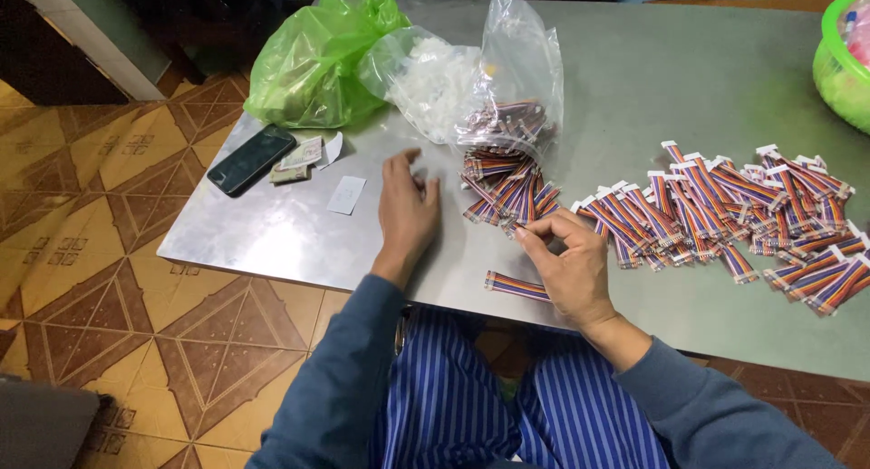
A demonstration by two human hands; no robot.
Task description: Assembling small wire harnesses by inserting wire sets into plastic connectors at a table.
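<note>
Grey metal table (634, 79), bare steel top, over patterned tile floor (109, 279). On it, far left: black phone (251, 160), folded banknotes (299, 157) just beside it, small white paper slip (346, 195) nearby. Back: green plastic bag (313, 61), clear plastic bag (480, 79) with white bits and ribbon cables spilling out. Centre: small heap of cables (507, 190). Right: big spread pile of cables (743, 215). Single cable (517, 286) at near edge. Green basket (843, 57) at far right corner.
</note>
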